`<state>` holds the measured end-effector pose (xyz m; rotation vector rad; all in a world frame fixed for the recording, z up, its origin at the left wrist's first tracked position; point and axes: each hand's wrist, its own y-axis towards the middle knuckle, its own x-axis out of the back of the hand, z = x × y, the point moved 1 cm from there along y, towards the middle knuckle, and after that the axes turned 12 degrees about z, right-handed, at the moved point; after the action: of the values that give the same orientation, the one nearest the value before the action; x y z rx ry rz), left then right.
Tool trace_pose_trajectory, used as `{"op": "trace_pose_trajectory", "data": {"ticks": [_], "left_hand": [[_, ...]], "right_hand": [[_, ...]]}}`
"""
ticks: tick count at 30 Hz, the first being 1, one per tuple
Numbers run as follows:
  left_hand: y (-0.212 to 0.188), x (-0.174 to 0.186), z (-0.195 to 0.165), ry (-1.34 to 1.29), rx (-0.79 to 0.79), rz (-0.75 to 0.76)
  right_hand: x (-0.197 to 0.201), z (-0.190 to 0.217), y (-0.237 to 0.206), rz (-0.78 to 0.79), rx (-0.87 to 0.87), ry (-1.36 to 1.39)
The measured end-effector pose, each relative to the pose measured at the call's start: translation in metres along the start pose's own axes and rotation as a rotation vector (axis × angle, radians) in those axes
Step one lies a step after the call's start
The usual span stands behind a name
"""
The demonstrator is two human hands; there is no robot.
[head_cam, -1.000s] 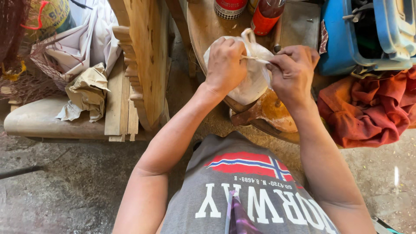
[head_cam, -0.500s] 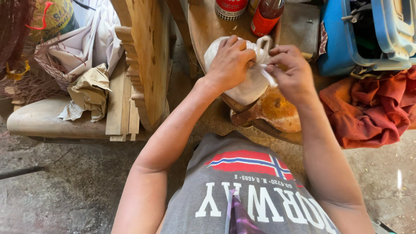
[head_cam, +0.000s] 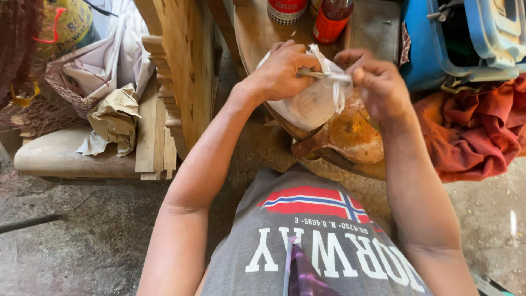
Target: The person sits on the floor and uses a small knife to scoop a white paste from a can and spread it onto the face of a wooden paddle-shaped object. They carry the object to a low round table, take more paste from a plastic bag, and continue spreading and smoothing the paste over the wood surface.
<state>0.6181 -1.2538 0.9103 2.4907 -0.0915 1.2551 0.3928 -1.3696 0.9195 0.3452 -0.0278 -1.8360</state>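
Observation:
A white plastic bag, full and rounded, is held above the edge of a round wooden table. My left hand grips the bag's top from the left, fingers closed on its twisted neck. My right hand pinches the bag's handle loops from the right, close to the left hand. Just under the bag an orange-brown stained wooden piece rests on the table's near edge.
A red-labelled can and a red bottle stand on the table behind the bag. A blue plastic crate sits to the right over rust-red cloth. Carved wooden boards, crumpled paper and sacks lie to the left.
Both hands keep working the bag's top; the bag has lifted slightly and the right hand has shifted up, pulling the handles tight.

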Motion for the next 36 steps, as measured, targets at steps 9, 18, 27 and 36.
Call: {"op": "trace_pose_trajectory", "data": {"ticks": [9, 18, 27, 36], "left_hand": [[0.009, -0.006, 0.014, -0.455, 0.171, -0.163], [0.008, -0.012, 0.012, -0.39, 0.062, -0.051], [0.015, 0.0, 0.029, -1.09, 0.229, -0.096], [0.023, -0.001, 0.026, -0.337, 0.044, 0.034]], "right_hand": [[-0.012, -0.004, 0.005, 0.009, -0.059, -0.454], [-0.003, -0.012, 0.009, -0.087, -0.11, -1.144], [0.001, 0.047, -0.012, -0.311, 0.144, -0.421], [-0.027, 0.014, 0.019, -0.141, 0.105, -1.345]]}}
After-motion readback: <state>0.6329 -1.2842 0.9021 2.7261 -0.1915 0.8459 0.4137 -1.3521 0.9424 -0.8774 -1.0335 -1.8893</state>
